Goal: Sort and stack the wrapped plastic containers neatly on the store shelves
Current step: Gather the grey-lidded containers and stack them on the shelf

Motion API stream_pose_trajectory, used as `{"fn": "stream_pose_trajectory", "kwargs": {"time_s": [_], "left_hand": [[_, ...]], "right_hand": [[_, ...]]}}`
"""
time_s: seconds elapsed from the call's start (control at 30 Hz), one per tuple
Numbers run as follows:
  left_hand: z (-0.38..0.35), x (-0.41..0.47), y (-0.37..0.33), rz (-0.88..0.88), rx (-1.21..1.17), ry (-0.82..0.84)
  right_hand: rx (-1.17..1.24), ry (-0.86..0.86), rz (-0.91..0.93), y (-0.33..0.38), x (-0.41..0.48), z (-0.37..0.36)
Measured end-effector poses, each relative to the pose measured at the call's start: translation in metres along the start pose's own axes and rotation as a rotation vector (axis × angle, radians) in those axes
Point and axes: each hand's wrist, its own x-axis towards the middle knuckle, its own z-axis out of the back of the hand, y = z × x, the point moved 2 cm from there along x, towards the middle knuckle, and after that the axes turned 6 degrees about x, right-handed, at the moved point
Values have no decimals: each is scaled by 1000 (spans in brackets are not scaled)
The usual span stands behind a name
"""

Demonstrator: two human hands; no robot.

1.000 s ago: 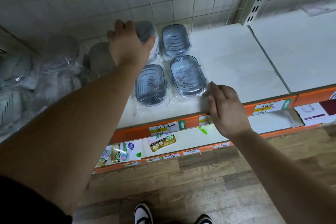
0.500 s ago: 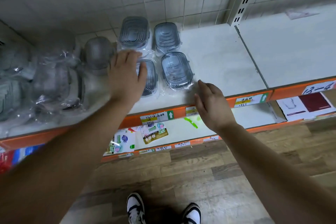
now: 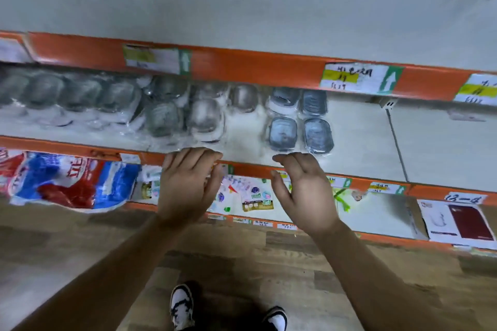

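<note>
Head view: the middle shelf [image 3: 363, 140] has an orange front edge [image 3: 250, 169], and everything here is placed from that edge. Behind it, four wrapped blue-grey containers [image 3: 300, 126] lie flat in a two-by-two block. Farther left behind it sits a blurred crowd of wrapped grey containers [image 3: 166, 113]. The left hand [image 3: 188, 185] reaches over the edge, fingers loosely together and holding nothing. The right hand [image 3: 304, 193] hovers at the edge just below the block, fingers relaxed, slightly apart, empty. Below the edge lies a red-and-blue bag [image 3: 67, 183].
</note>
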Motion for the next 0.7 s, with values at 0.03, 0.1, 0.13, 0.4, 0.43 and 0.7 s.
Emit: {"fn": "stream_pose_trajectory", "kwargs": {"time_s": [0.03,0.1,0.13,0.4,0.43,0.7], "left_hand": [[16,-5,12,25,5,-34],[46,-17,37,75,12,-91],[60,-22,51,104,13,-110],[173,-58,204,239,112,-166],[186,-61,228,252,128,-152],[273,-92,373,400,225,-99]], "right_hand": [[12,-7,24,20,6,0],[26,-24,48,60,20,-1],[33,-31,56,80,27,-3],[138,-57,179,254,94,-63],[147,-63,189,277,104,-76],[208,-16,319,428,157,-155]]}}
